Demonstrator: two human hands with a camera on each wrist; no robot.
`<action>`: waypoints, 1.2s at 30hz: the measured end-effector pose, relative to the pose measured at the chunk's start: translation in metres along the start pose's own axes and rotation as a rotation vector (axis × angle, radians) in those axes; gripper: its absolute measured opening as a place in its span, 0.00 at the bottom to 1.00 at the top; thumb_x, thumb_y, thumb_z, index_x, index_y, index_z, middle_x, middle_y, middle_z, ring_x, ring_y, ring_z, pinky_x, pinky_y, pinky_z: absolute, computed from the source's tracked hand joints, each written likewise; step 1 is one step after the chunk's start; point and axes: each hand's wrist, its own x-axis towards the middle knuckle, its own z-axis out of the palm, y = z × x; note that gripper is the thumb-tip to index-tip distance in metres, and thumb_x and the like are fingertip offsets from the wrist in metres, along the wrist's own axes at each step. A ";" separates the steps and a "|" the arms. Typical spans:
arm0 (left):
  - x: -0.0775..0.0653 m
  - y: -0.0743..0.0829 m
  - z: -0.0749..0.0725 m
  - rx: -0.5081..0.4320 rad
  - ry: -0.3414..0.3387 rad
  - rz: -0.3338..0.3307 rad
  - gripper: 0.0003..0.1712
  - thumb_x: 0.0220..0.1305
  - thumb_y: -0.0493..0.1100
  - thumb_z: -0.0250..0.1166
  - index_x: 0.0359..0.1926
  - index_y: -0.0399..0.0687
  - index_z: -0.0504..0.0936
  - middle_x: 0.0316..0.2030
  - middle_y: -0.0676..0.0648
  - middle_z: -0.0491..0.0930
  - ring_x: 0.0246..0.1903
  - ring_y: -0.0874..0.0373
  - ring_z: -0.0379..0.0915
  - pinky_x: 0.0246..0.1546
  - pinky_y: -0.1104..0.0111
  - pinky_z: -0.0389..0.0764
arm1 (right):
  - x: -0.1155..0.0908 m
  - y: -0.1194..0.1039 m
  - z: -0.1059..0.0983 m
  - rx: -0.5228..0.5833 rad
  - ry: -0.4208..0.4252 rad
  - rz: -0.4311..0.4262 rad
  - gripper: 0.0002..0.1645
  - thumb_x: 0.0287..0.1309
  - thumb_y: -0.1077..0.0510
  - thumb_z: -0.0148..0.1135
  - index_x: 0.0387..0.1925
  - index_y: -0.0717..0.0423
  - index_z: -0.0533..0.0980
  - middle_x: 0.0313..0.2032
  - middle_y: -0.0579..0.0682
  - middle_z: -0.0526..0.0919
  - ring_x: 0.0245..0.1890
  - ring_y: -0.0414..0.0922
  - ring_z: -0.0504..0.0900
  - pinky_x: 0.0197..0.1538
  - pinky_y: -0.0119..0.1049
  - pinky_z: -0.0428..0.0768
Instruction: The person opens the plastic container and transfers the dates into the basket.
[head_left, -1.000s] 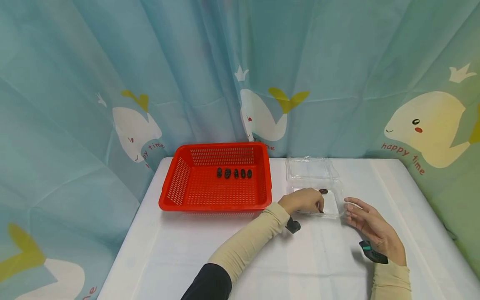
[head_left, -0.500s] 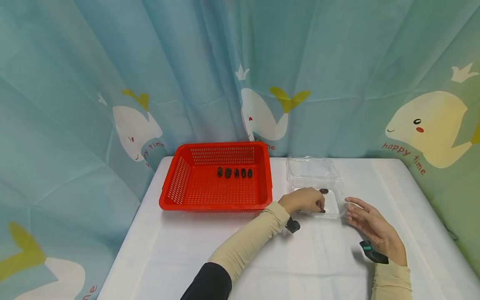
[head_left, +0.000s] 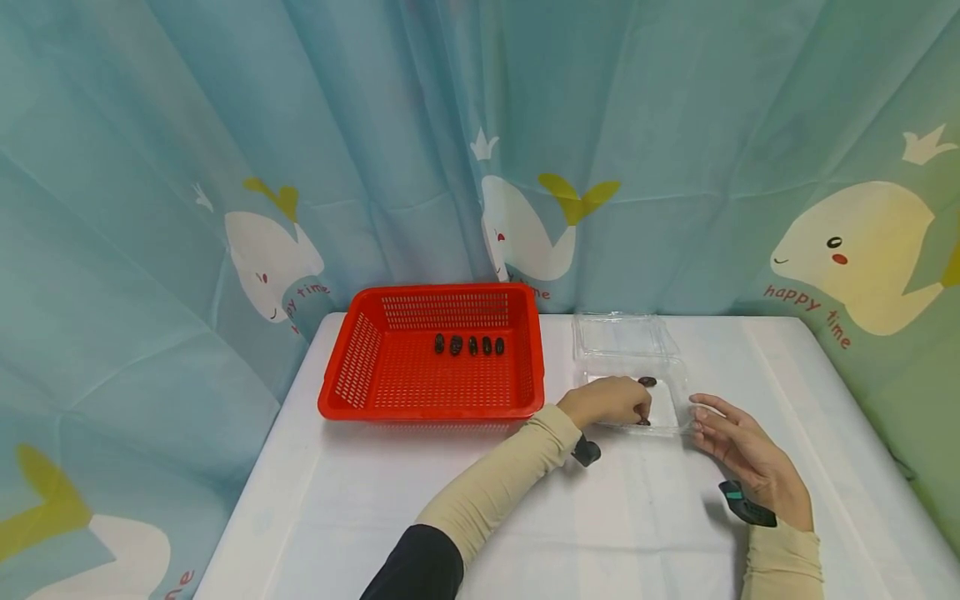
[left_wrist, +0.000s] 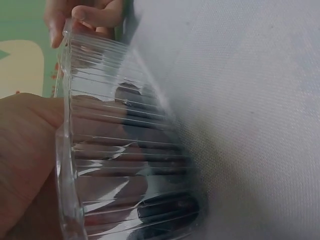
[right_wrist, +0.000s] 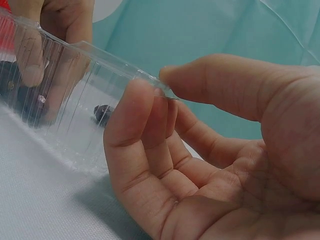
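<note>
A clear plastic box point(head_left: 663, 408) with its hinged lid point(head_left: 618, 337) folded back stands on the right part of the table. My left hand point(head_left: 611, 402) reaches down inside it, thumb and fingertips pinching a dark, wrinkled date point(right_wrist: 36, 104) low behind the front wall. Another date point(head_left: 647, 382) lies toward the back of the box. Through the ribbed wall in the left wrist view, a date point(left_wrist: 170, 207) shows on the near side. My right hand point(head_left: 742, 454) pinches the box's rim at the right corner between thumb and fingers.
A red perforated basket point(head_left: 431, 414) stands left of the box, with several dates point(head_left: 472, 346) lined up in a row inside. The white-covered table point(head_left: 600, 533) ends at a blue-green curtain point(head_left: 675, 167) behind and at both sides.
My left fingertips shift very slightly around the date inside the box. My right hand stays at the rim, and the basket and its dates keep their places.
</note>
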 end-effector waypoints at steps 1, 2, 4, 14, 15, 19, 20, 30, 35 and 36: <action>0.000 0.000 0.000 -0.004 0.006 0.008 0.10 0.72 0.40 0.64 0.44 0.56 0.90 0.41 0.60 0.88 0.37 0.71 0.75 0.39 0.81 0.74 | 0.000 0.000 0.000 -0.001 0.002 0.001 0.20 0.79 0.67 0.46 0.55 0.43 0.79 0.39 0.41 0.84 0.38 0.37 0.85 0.43 0.31 0.88; 0.000 -0.001 0.000 -0.013 0.015 0.014 0.10 0.72 0.39 0.63 0.44 0.56 0.90 0.41 0.60 0.87 0.37 0.71 0.74 0.38 0.82 0.73 | 0.000 0.000 0.000 -0.003 0.006 0.003 0.20 0.79 0.67 0.47 0.54 0.43 0.79 0.39 0.41 0.84 0.37 0.36 0.85 0.43 0.31 0.88; -0.001 -0.002 -0.001 -0.035 0.044 0.024 0.10 0.72 0.37 0.63 0.42 0.54 0.90 0.39 0.59 0.87 0.36 0.70 0.74 0.38 0.83 0.73 | -0.001 0.000 0.001 -0.006 0.011 0.006 0.20 0.79 0.67 0.47 0.54 0.43 0.79 0.40 0.41 0.84 0.37 0.36 0.85 0.43 0.31 0.87; 0.001 0.000 -0.007 -0.114 -0.033 0.077 0.12 0.70 0.34 0.66 0.48 0.51 0.91 0.45 0.56 0.89 0.46 0.68 0.81 0.46 0.85 0.74 | -0.002 -0.004 0.005 -0.004 0.007 0.004 0.20 0.79 0.67 0.47 0.54 0.43 0.79 0.39 0.41 0.83 0.37 0.36 0.85 0.43 0.31 0.87; 0.000 0.000 -0.008 -0.131 -0.052 0.075 0.14 0.70 0.32 0.65 0.49 0.51 0.91 0.45 0.56 0.89 0.46 0.68 0.81 0.46 0.85 0.75 | -0.002 -0.004 0.005 -0.004 0.007 0.006 0.20 0.79 0.67 0.48 0.54 0.43 0.79 0.40 0.41 0.83 0.37 0.36 0.85 0.43 0.31 0.87; -0.001 0.001 -0.009 -0.159 -0.083 0.065 0.19 0.67 0.27 0.63 0.49 0.50 0.91 0.43 0.55 0.89 0.44 0.69 0.81 0.43 0.85 0.76 | -0.003 -0.004 0.005 -0.002 0.006 0.010 0.20 0.79 0.67 0.47 0.54 0.43 0.79 0.40 0.41 0.83 0.37 0.36 0.85 0.44 0.31 0.87; -0.001 0.001 -0.008 -0.149 -0.080 0.069 0.18 0.67 0.27 0.63 0.48 0.51 0.91 0.43 0.55 0.89 0.43 0.69 0.81 0.44 0.85 0.75 | -0.003 -0.004 0.005 0.001 0.003 0.010 0.20 0.79 0.67 0.47 0.54 0.43 0.79 0.40 0.42 0.84 0.37 0.36 0.85 0.44 0.31 0.87; -0.001 -0.005 -0.004 -0.135 -0.049 0.083 0.11 0.69 0.33 0.67 0.45 0.51 0.91 0.41 0.56 0.88 0.43 0.69 0.80 0.43 0.85 0.74 | -0.001 0.000 0.002 0.013 -0.005 0.014 0.20 0.79 0.67 0.46 0.54 0.43 0.79 0.40 0.42 0.85 0.38 0.36 0.85 0.44 0.31 0.88; -0.001 -0.010 -0.008 -0.244 -0.026 0.087 0.13 0.67 0.32 0.67 0.48 0.49 0.88 0.43 0.54 0.87 0.43 0.69 0.80 0.41 0.86 0.74 | -0.001 0.000 0.000 0.016 -0.014 0.007 0.21 0.79 0.67 0.45 0.54 0.44 0.80 0.39 0.42 0.85 0.38 0.36 0.85 0.44 0.31 0.88; -0.001 -0.011 -0.011 -0.277 -0.016 0.100 0.13 0.67 0.31 0.67 0.49 0.48 0.88 0.44 0.53 0.87 0.43 0.68 0.80 0.42 0.86 0.75 | -0.001 0.000 0.000 0.018 -0.019 0.005 0.21 0.80 0.67 0.45 0.55 0.44 0.79 0.40 0.42 0.85 0.38 0.36 0.85 0.44 0.31 0.88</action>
